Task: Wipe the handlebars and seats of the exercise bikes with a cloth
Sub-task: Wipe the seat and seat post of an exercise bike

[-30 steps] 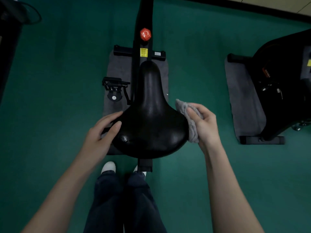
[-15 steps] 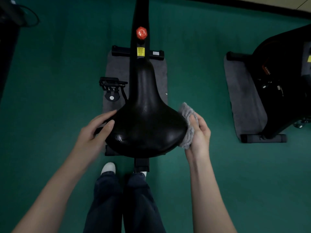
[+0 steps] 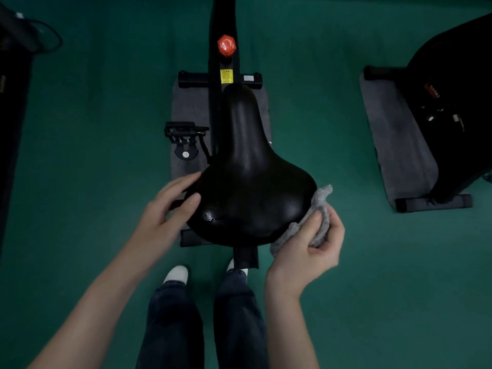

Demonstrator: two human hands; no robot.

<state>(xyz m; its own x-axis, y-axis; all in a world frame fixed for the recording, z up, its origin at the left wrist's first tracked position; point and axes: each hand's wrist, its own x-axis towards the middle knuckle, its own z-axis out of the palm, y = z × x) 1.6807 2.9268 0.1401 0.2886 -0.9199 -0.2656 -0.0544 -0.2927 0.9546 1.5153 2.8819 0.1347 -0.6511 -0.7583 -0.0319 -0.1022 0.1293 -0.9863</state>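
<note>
A wide black bike seat [image 3: 250,187] fills the middle of the view, its narrow nose pointing away from me. My left hand [image 3: 167,211] rests on the seat's left rear edge, fingers spread and thumb on top. My right hand [image 3: 311,246] holds a grey cloth [image 3: 318,206] bunched against the seat's right rear edge; part of the cloth wraps under the rim. A small wet glint shows on the seat near my left thumb. The handlebars are out of view.
The bike frame with a red knob [image 3: 226,45] and yellow label runs forward over a grey mat [image 3: 186,107]. A pedal [image 3: 183,134] sticks out left. A second bike [image 3: 458,107] on its mat stands at right. Green floor [image 3: 93,155] surrounds everything; my legs are below.
My right hand has slid the cloth from the seat's right side back and down towards its rear right corner. My left hand has stayed on the left edge.
</note>
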